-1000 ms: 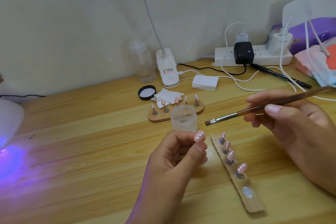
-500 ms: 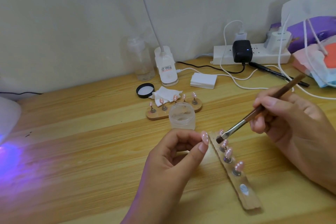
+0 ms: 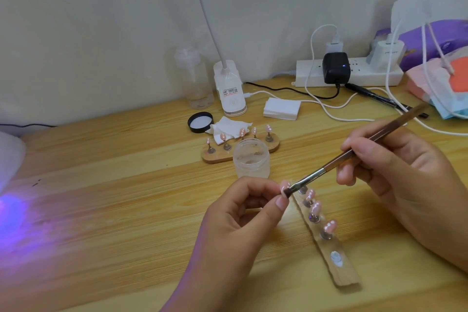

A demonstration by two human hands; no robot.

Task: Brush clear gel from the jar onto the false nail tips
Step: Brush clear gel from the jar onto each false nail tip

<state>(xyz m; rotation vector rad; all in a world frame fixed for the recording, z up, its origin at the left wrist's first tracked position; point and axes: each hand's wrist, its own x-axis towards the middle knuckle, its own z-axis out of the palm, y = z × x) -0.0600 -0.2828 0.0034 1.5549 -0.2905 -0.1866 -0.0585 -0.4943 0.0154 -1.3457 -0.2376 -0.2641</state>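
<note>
The left hand (image 3: 235, 213) pinches a pink false nail tip (image 3: 284, 186), mostly hidden by its fingers. The right hand (image 3: 400, 177) pinches the brush (image 3: 336, 161), bristles on that tip. Behind, the open frosted jar (image 3: 250, 167) stands on the worktop (image 3: 114, 210), contents unclear.

You're at a home nail-art corner: a wooden counter (image 3: 101, 210) against a plain wall, a power strip (image 3: 310, 76) crowded with chargers, a clip lamp (image 3: 229, 88), false nail tips (image 3: 242, 132) on a wooden stand (image 3: 217, 158), and a curing lamp (image 3: 10, 157) glowing violet.
</note>
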